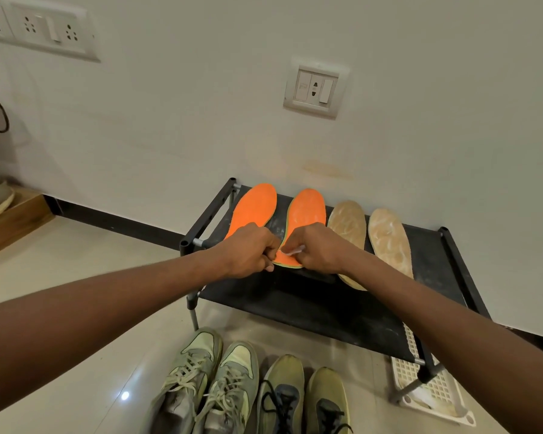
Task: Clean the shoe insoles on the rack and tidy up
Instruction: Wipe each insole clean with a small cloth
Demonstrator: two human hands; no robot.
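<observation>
Two orange insoles, the left orange insole point(253, 208) and the right orange insole point(306, 211), lie on the black fabric top of the shoe rack point(295, 302). Two beige insoles point(347, 222) point(389, 239) lie to their right, dusted with white powder. My left hand point(248, 250) has its fingers curled at the heel end of the right orange insole. My right hand point(314, 247) pinches a small white brush-like item point(292, 251) over that same heel. The heels of both orange insoles are hidden by my hands.
Two pairs of sneakers, a grey-green pair point(204, 383) and an olive pair point(304, 399), stand on the tiled floor in front of the rack. A white plastic basket point(433, 393) sits under the rack's right end. The wall with sockets point(315, 87) is close behind.
</observation>
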